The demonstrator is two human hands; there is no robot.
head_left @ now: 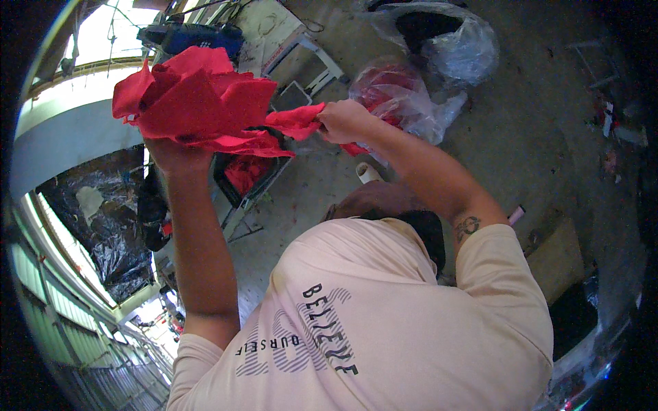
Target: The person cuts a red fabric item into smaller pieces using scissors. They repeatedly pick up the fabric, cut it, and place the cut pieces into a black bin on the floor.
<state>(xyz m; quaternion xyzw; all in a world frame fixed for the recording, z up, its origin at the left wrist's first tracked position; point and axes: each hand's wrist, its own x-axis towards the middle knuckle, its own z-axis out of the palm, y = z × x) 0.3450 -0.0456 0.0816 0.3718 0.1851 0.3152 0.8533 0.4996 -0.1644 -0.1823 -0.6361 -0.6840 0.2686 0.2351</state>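
Observation:
My left hand is raised at the upper left and supports a loose, crumpled bundle of red cloth pieces. The cloth drapes over its fingers and hides them. To the right, my right hand has its fingers closed on the end of a narrow red cloth piece. That piece stretches across from the bundle, and several layers hang with ragged edges beneath it. Below the bundle sits a black bin with more red cloth in it.
A white-topped table and a dark blue machine stand beyond the bundle. Clear plastic bags, one with red cloth and one with dark stuff, lie on the floor. Black plastic sheeting is at left, cardboard at right.

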